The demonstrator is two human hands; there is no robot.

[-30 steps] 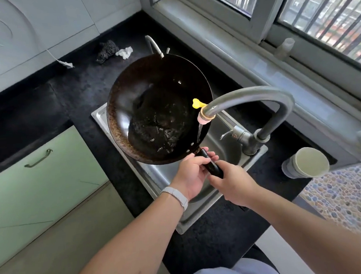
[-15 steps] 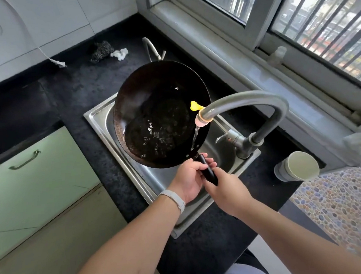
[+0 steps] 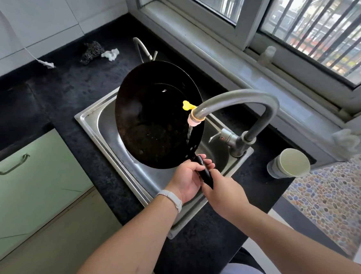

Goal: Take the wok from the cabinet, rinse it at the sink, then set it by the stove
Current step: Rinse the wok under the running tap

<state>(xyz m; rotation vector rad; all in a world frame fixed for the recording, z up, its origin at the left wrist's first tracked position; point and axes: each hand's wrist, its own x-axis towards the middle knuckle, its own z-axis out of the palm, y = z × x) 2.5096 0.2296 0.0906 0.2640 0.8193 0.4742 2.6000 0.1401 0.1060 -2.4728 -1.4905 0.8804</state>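
A steel sink (image 3: 102, 129) set in a black counter fills the middle of the view. Over the sink's basin you hold a dark wok (image 3: 152, 117), tipped steeply on edge. Its hollow faces left and toward you, and its lower rim hangs low in the basin. A grey gooseneck faucet (image 3: 247, 98) rises from the sink's right edge and arches over the basin. From its spout a thin stream of water (image 3: 189, 134) runs down the wok's right rim. At the sink's near edge, your left hand (image 3: 189, 179) wraps the black wok handle (image 3: 204, 171) close to the bowl, fingers curled round it. Your right hand (image 3: 224, 189) grips the handle's end just behind; its fingertips are hidden. The long axis runs from your fingers away and up across the sink, so the bowl's whole weight lies ahead of both hands. Judged from this, the left hand, being nearer the bowl, would steady any lift clear of the sink. No stove is in view.
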